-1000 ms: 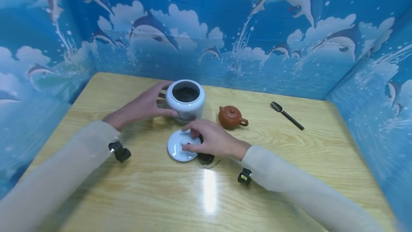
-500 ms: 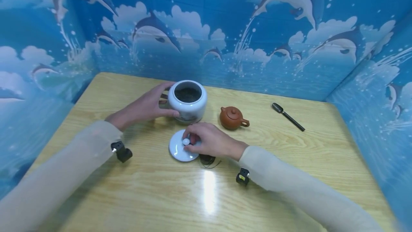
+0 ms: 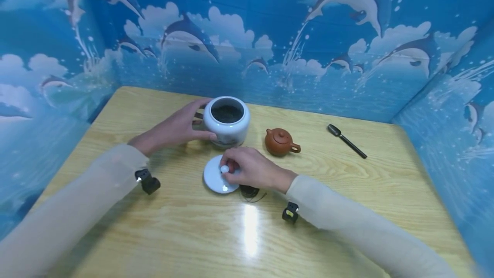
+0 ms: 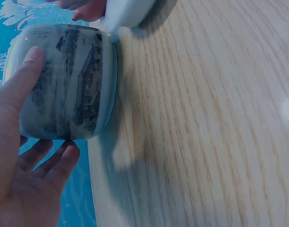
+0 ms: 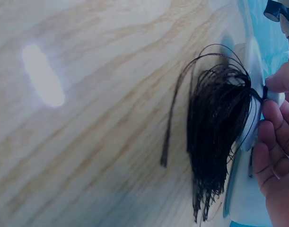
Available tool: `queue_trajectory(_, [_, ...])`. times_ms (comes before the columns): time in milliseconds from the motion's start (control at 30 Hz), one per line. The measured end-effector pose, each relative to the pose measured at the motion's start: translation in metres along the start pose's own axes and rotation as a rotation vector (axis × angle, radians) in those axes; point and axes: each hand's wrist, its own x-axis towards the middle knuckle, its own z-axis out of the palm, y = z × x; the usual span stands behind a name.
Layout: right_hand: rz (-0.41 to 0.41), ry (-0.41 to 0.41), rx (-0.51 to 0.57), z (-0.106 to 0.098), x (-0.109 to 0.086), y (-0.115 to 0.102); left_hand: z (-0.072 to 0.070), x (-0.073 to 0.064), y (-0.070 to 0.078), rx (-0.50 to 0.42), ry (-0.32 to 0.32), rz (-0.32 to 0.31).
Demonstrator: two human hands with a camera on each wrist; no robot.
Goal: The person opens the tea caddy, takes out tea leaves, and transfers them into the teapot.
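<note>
My left hand (image 3: 173, 127) holds the side of a white porcelain jar (image 3: 227, 134), with the thumb on its front and the fingers round the side. In the left wrist view the jar (image 4: 68, 85) shows a dark landscape print. The jar's mouth is uncovered, with dark contents inside. In front of it is a round white lid (image 3: 214, 178). My right hand (image 3: 254, 168) pinches the lid's knob (image 3: 224, 169) between thumb and fingers. From the knob hangs a black tassel (image 5: 215, 127), partly hidden under the hand in the head view.
A small brown clay teapot (image 3: 281, 141) stands right of the jar, its handle pointing right. Farther right lies a black scoop (image 3: 347, 140) with a long handle. Blue dolphin-print cloth (image 3: 247, 33) borders the wooden table (image 3: 173, 226) at the back and sides.
The fingers of my right hand have closed from a spread pose onto the lid's knob. My left hand keeps its hold on the jar. The whole view has shifted slightly.
</note>
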Motion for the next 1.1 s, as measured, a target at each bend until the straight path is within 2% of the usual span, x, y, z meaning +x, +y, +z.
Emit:
queue_trajectory(267, [0.004,0.087,0.043,-0.021,-0.007,-0.002,0.0,0.001,-0.001,0.0,-0.002,0.011])
queue_trajectory(500, [-0.004,0.205,0.079,-0.046,-0.012,-0.006,0.0,0.001,-0.002,0.01,0.001,0.001])
queue_trajectory(767, [-0.042,0.368,0.049,-0.072,-0.015,-0.003,0.0,0.001,0.0,0.02,0.004,-0.003])
queue_trajectory(900, [-0.008,0.407,0.033,-0.084,-0.014,-0.001,0.0,0.001,0.0,0.014,0.001,-0.017])
queue_trajectory(1100, [0.047,0.422,0.032,-0.097,-0.005,0.001,0.0,-0.001,0.0,-0.006,-0.002,-0.009])
